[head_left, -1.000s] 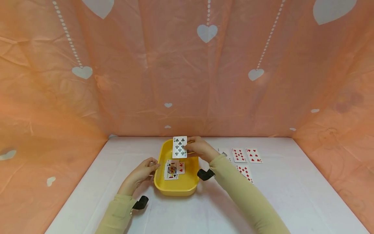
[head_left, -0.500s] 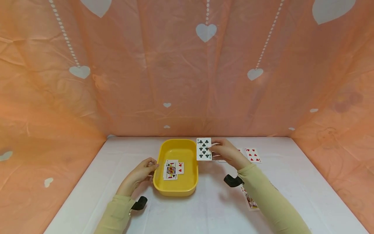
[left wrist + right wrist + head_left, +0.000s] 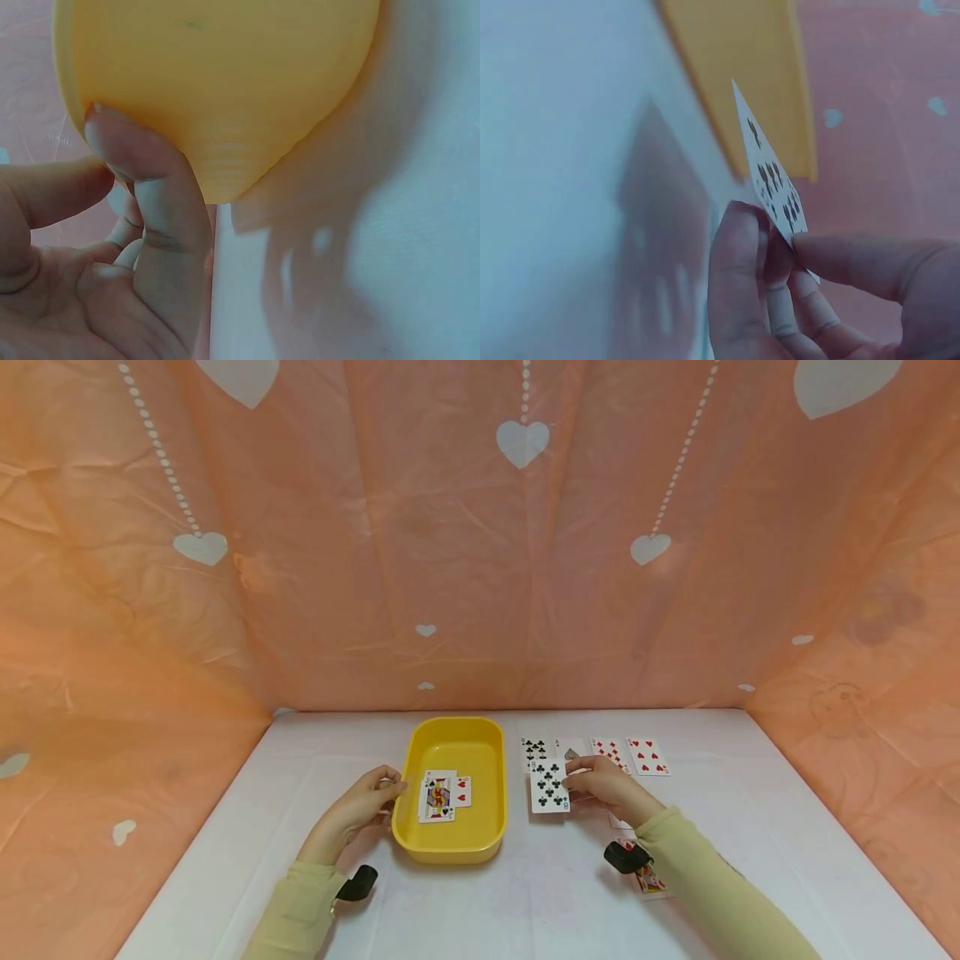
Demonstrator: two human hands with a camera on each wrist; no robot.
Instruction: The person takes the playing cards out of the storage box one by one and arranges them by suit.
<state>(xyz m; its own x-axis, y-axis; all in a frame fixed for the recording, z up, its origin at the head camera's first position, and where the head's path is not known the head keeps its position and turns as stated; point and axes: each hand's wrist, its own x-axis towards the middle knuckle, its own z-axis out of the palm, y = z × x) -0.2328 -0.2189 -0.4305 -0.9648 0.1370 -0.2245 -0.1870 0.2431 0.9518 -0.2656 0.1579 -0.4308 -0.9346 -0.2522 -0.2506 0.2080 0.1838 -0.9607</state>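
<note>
Nearest me, my left hand [image 3: 358, 807] rests its fingertips [image 3: 112, 139] against the outer wall of the yellow tray [image 3: 480, 847], thumb apart, clasping nothing. Just right of the tray, my right hand [image 3: 603, 787] pinches the club card [image 3: 549, 786] between thumb and curled fingers above the white table [image 3: 525, 902]. Beyond, a card row [image 3: 596, 753] lies face up.
</note>
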